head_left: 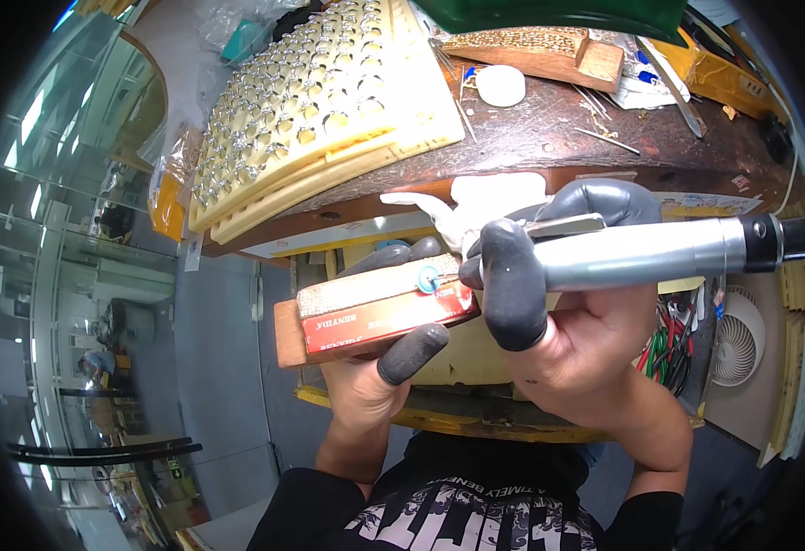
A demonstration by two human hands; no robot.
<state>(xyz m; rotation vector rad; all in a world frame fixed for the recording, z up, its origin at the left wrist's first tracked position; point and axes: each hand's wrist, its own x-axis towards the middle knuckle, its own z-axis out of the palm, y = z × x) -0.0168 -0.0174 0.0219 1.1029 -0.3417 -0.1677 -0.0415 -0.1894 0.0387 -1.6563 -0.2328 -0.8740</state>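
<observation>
Left hand [368, 386], black-tipped, pinching block [365, 317] between thumb and fingers; block held in the air, short of the worktop's [531, 138] front edge, wooden left end past the grip. Blue piece [429, 278] on block's top, right end. Right hand [586, 340] curled round handpiece [646, 253], fingers pinched near its tip; tip close by blue piece, contact cannot be told. Drawer [494, 424] below, room between its yellow edge and the hands. White piece [499, 195] at worktop's front edge, just behind the fingers: tight there. Rack [430, 96] of rings fills worktop's left corner. Dark wood from rack to rod [607, 140]; white disc [501, 85] beyond, tweezers [673, 89] toward right end
</observation>
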